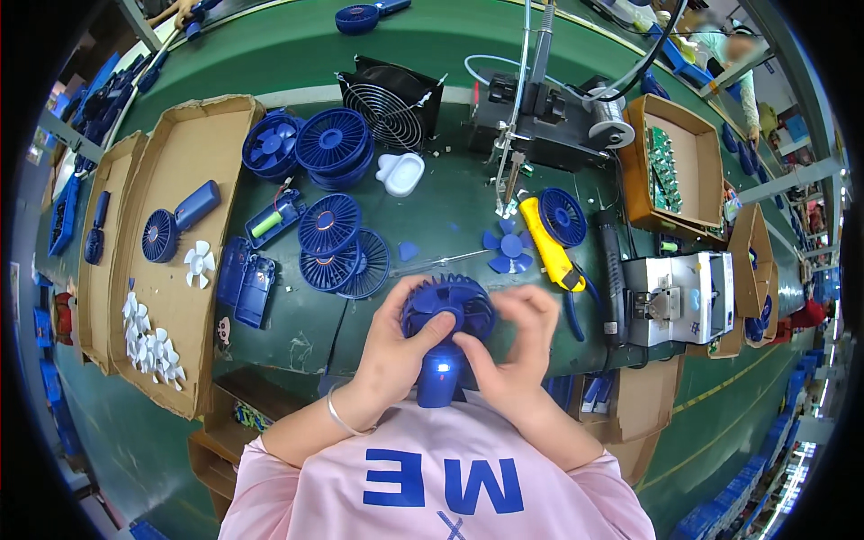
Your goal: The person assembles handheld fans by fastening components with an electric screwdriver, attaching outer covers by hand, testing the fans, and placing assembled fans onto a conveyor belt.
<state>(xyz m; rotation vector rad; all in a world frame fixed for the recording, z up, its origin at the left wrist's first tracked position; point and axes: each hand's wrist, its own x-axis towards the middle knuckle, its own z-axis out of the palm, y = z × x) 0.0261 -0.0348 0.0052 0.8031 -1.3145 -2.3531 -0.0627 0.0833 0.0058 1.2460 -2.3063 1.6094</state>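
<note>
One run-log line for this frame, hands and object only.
left hand: holds blue fan | right hand: fingers on fan front | fan: over green bench edge | loose blade: on bench

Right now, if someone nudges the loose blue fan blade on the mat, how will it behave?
The blue fan blade looks thin plastic, so probably very light and would slide easily on the green mat. It lies flat, so it is unlikely to roll. Its thin vanes may flex or snap if pinched hard.

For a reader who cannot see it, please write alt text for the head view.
Both hands, left hand and right hand, hold a small blue handheld fan over a green workbench. Behind lie blue fan grilles, a loose blue fan blade and a cardboard tray of white blades.
</note>
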